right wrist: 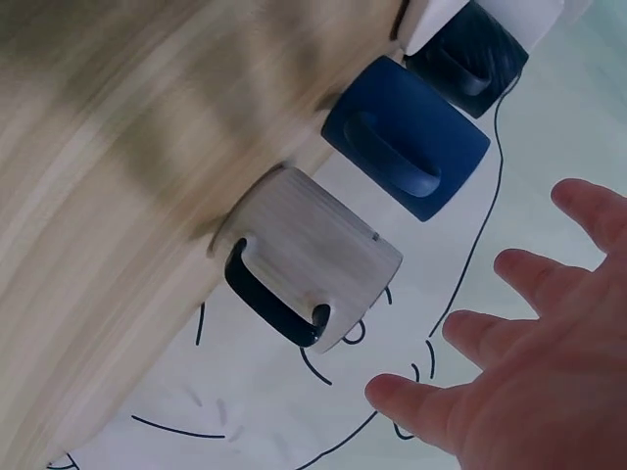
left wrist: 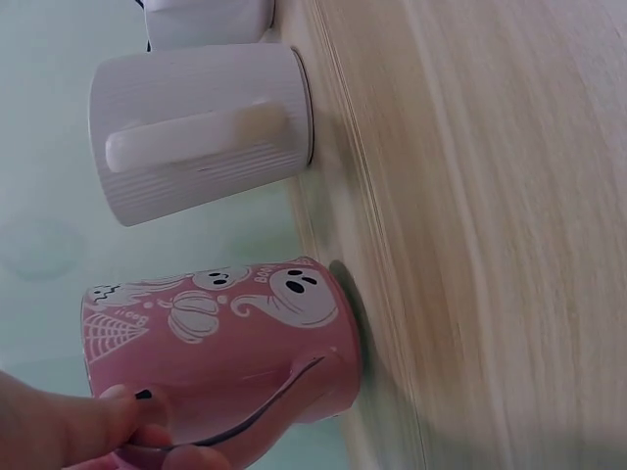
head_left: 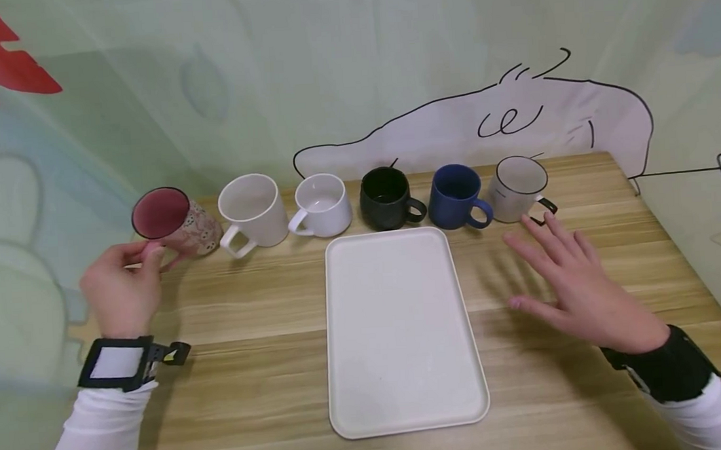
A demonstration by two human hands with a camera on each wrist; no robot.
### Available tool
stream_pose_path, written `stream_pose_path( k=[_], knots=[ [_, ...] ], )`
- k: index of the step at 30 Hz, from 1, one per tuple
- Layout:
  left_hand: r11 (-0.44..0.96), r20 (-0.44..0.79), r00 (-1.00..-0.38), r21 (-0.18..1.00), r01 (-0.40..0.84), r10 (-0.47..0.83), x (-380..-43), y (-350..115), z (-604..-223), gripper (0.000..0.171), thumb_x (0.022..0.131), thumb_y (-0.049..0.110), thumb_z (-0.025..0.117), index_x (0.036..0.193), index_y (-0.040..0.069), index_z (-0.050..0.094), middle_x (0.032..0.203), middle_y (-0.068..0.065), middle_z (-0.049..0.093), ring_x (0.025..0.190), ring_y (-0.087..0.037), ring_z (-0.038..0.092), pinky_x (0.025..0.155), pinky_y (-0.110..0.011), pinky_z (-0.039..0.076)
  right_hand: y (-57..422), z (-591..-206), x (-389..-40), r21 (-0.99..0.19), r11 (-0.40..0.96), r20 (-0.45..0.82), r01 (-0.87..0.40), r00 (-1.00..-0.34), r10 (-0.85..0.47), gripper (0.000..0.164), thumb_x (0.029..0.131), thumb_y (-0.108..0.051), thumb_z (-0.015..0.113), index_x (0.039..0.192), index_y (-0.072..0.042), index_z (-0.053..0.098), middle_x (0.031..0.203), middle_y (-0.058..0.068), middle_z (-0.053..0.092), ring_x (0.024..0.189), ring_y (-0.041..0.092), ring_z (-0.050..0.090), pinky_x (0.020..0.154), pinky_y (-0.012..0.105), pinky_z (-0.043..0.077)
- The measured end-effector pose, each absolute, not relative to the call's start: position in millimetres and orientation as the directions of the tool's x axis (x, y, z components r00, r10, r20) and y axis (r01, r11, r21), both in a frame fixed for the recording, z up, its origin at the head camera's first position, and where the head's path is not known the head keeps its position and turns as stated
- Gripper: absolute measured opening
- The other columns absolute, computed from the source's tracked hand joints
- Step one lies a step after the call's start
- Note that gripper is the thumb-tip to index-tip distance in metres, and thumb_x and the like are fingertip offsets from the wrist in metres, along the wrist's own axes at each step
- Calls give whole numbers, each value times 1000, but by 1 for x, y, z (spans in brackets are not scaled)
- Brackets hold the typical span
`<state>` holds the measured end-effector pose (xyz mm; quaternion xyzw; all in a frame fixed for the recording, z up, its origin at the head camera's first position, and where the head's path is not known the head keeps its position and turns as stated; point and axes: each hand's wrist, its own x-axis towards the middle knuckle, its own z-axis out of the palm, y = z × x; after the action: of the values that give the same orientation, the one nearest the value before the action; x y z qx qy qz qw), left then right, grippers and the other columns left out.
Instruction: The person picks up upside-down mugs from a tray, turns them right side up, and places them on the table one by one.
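Observation:
A pink mug [left wrist: 235,343] with white ghost and pumpkin drawings stands at the left end of a row of mugs. My left hand [head_left: 121,285] pinches its handle between thumb and fingers, as the left wrist view shows close up. At the row's other end is a white mug [head_left: 514,193] with a dark rim and a black handle [right wrist: 269,299]. My right hand [head_left: 584,291] hovers near that mug with its fingers spread, holding nothing. Between the end mugs stand a ribbed white mug [head_left: 256,213], a low white cup [head_left: 325,206], a black mug [head_left: 386,200] and a blue mug [head_left: 457,196].
A white rectangular tray [head_left: 403,331] lies on the wooden table [head_left: 252,366] in front of the row. Behind the mugs hangs a pale green printed curtain [head_left: 328,70], which also runs along both sides.

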<state>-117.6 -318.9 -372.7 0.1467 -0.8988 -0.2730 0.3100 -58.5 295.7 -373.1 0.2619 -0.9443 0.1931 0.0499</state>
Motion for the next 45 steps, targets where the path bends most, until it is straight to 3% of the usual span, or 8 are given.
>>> stream_pose_path(
  k=[5,12,15,23,34,45],
  knots=[
    [812,441,-785,569,-130,-435,-121,-315,-373,38,101,29,76,116,-5,78,106,-25,77,67,17,39,61,-9,32,295,-377,-57,-335,781,197,-527,-850,-488,94,92,-43,83,168,-19,33,177,13,11,161,44,0,120,77,0],
    [810,386,-808,559,-180,-446,-125,-312,-371,42,105,33,69,121,-5,75,111,-26,75,82,-26,61,61,-15,33,294,-380,-53,-336,780,186,-528,-849,-495,92,94,-43,81,168,-19,33,177,13,10,161,44,1,120,78,1],
    [809,383,-809,558,-182,-446,-127,-311,-371,42,105,33,69,122,-4,75,113,-26,75,86,-35,65,61,-17,33,294,-381,-51,-336,785,171,-521,-853,-493,92,94,-44,81,168,-19,32,178,12,9,162,43,-1,121,76,-1],
    [825,419,-806,547,-144,-419,-130,-310,-371,38,104,29,71,119,-5,76,109,-26,76,80,-28,60,61,-20,34,295,-384,-51,-323,792,171,-517,-855,-489,93,93,-45,82,168,-21,33,177,14,11,161,44,0,121,76,-2],
    [826,426,-805,548,-134,-413,-133,-307,-371,38,105,29,69,119,-6,76,109,-27,75,83,-34,63,60,-22,34,295,-387,-50,-313,797,172,-516,-856,-487,94,92,-45,83,168,-22,32,178,10,7,162,42,-3,120,77,-3],
    [817,399,-813,555,-155,-424,-134,-306,-370,39,106,31,68,121,-5,75,110,-26,75,82,-30,61,58,-15,31,293,-392,-51,-296,818,130,-493,-869,-477,92,94,-48,80,168,-21,32,178,10,5,161,45,-2,119,79,-2]
  ],
)
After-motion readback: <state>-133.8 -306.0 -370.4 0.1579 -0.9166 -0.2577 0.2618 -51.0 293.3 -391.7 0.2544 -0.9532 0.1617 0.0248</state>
